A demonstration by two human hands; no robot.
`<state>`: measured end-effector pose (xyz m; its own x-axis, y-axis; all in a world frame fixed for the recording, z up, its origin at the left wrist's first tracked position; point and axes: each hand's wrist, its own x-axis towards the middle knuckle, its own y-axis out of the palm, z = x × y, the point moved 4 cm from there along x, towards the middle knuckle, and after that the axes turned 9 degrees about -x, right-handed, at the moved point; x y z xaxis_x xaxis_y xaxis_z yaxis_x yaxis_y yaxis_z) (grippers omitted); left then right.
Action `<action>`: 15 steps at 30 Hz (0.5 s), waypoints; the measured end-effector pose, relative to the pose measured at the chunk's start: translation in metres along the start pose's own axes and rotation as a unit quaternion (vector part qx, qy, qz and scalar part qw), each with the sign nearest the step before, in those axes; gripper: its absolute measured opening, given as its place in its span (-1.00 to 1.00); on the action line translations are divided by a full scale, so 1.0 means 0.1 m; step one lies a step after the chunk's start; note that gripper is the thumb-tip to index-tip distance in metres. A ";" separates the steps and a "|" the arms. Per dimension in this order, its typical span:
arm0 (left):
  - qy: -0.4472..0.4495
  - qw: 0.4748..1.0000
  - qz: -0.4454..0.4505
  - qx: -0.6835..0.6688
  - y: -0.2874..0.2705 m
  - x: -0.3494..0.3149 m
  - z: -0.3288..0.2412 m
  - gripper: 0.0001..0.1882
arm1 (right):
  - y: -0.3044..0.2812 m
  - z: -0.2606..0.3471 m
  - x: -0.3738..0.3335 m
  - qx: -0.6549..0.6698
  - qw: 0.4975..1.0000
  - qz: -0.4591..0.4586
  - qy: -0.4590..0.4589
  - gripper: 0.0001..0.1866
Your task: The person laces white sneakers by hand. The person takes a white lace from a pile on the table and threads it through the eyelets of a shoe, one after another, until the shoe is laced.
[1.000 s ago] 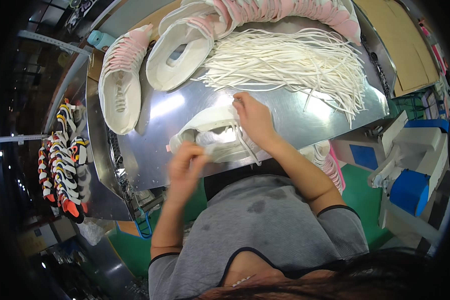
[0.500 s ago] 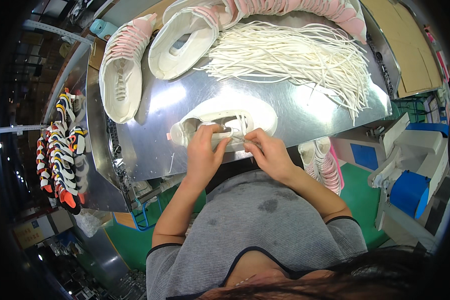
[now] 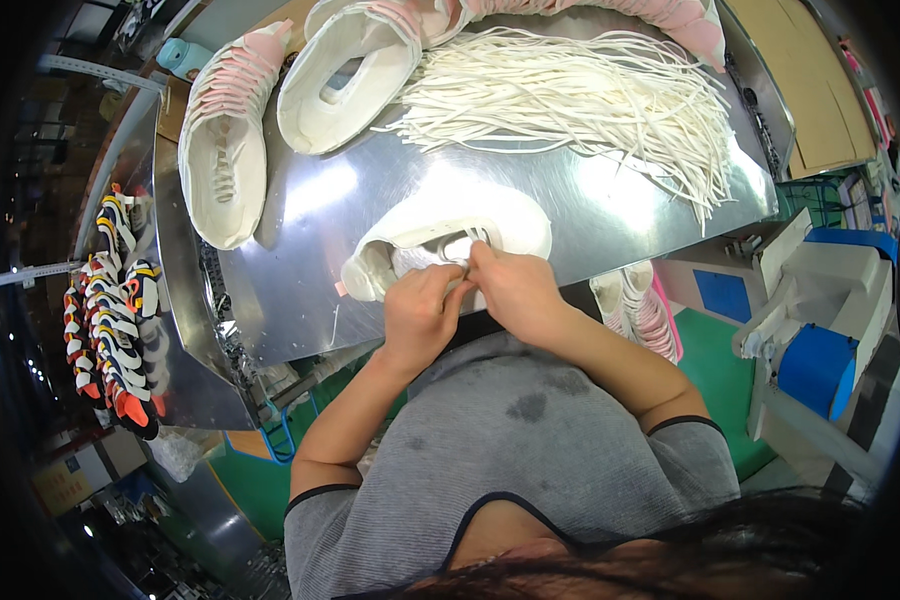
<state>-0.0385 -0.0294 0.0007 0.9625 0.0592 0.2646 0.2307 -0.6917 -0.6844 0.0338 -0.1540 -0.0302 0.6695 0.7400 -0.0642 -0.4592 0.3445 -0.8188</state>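
Observation:
A white shoe upper (image 3: 515, 222) lies on its side on the metal table in front of me, its toe to the right. White lace strands (image 3: 477, 236) cross its opening near my right fingertips. My left hand (image 3: 420, 312) is closed, pinching the near edge of the upper. Beside it my right hand (image 3: 515, 290) is closed too, thumb and fingers gripping a lace at the same edge. The fingertips of both hands nearly meet, and they hide the exact spot where the lace passes through.
A heap of loose white shoelaces (image 3: 570, 95) covers the table's far side. Pink-and-white shoe uppers (image 3: 225, 150) are nested in rows along the back and left. Dark multicoloured shoe pieces (image 3: 120, 320) stand on the far-left surface. A grey machine with a blue cover (image 3: 815, 370) is at right.
My right hand has moved left and turned inward, so its fingertips now come close to the left ones. My left hand has drawn slightly nearer to me, its fingers more closed.

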 end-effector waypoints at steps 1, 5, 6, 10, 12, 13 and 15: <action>-0.003 1.000 0.000 -0.002 0.00 -0.01 0.02 -0.79 | 0.01 0.01 0.02 -0.001 1.000 0.004 0.001 -0.80; -0.002 1.000 -0.027 -0.010 -0.08 -0.05 0.04 -0.76 | -0.09 -0.04 -0.01 0.081 0.996 0.022 0.032 -0.80; -0.010 0.999 -0.041 -0.011 -0.09 -0.05 0.03 -0.75 | -0.15 -0.11 -0.07 0.132 0.990 0.018 0.041 -0.81; 0.012 0.997 -0.081 0.014 -0.08 -0.11 0.06 -0.79 | -0.54 -0.18 -0.26 0.103 0.992 -0.024 0.074 -0.84; 0.093 0.993 -0.066 0.024 -0.05 -0.11 0.01 -0.78 | -0.51 -0.01 -0.10 0.145 0.988 -0.054 -0.017 -0.84; 0.095 0.993 -0.068 0.023 -0.06 -0.12 0.01 -0.78 | -0.51 0.13 0.00 0.188 0.972 -0.087 -0.111 -0.85; 0.110 0.992 -0.046 0.050 -0.06 -0.18 0.01 -0.73 | -0.44 0.19 0.16 0.170 0.967 -0.102 -0.160 -0.84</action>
<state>-0.0571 -0.0256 -0.0002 0.8848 -0.0480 0.4635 0.3393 -0.6155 -0.7114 0.0538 -0.1463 0.0153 0.5771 0.7586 0.3025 -0.5382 0.6318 -0.5578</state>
